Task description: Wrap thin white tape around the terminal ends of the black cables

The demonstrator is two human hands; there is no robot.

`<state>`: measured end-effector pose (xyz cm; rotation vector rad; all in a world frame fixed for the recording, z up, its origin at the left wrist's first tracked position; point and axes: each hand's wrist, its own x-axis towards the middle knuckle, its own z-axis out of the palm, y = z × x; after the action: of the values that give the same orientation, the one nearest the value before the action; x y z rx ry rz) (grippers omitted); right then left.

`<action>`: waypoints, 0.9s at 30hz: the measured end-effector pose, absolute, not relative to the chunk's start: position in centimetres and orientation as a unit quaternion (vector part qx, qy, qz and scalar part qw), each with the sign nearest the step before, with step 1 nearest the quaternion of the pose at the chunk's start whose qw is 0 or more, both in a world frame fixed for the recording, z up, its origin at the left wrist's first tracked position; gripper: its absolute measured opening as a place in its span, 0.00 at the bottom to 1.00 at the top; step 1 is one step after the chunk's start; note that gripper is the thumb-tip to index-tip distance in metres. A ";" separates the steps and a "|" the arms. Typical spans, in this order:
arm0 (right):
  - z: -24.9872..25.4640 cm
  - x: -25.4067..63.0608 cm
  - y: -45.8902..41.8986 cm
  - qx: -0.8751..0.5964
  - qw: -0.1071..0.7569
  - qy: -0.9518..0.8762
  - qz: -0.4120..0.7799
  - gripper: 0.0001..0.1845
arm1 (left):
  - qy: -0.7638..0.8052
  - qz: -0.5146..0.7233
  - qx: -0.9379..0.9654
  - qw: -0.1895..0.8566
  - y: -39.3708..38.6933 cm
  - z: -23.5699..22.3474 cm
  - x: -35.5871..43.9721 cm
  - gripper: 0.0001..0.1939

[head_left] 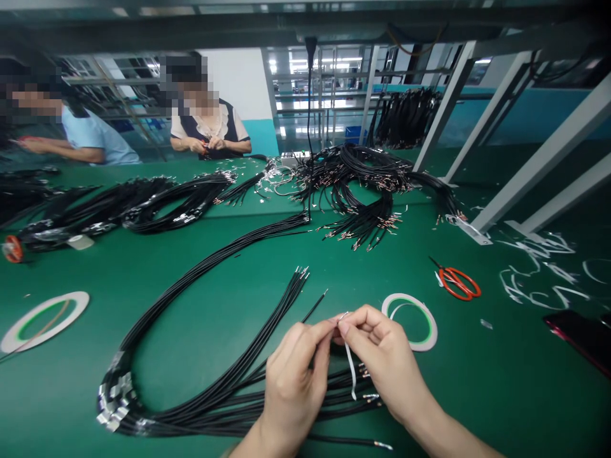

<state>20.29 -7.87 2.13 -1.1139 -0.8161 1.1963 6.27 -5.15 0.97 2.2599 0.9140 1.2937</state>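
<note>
My left hand (293,375) and my right hand (382,356) meet above the green table (200,286), fingertips pinched together at a small metal-tipped wire end. A thin white strip of tape (351,372) hangs down from the pinch. A single black wire (315,308) runs up and right from my left fingers. Under both hands lies a looped bundle of black wires (191,356) with metal terminals and foil-wrapped tags at its left bend. A white tape roll (410,318) lies just right of my right hand.
Orange-handled scissors (457,282) lie to the right, with white tape scraps (539,280) beyond. Another tape ring (45,318) sits at left. More wire bundles (363,184) heap at the back. Two people sit across the table. A dark phone (580,334) lies at the right edge.
</note>
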 end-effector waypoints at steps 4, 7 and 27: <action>2.1 20.3 -7.9 -0.481 0.611 -0.355 0.519 0.09 | 0.320 0.457 0.809 0.183 -5.1 0.9 6.3 0.19; 2.2 20.3 -7.9 -0.482 0.614 -0.354 0.514 0.09 | 0.315 0.457 0.813 0.176 -5.0 0.8 6.3 0.20; 2.1 20.1 -7.9 -0.486 0.611 -0.361 0.510 0.09 | 0.334 0.462 0.804 0.167 -5.2 0.9 6.4 0.18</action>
<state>20.13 -7.90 2.15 -1.1209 -0.8325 1.1771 6.40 -5.20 0.86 2.2882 0.9513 1.3149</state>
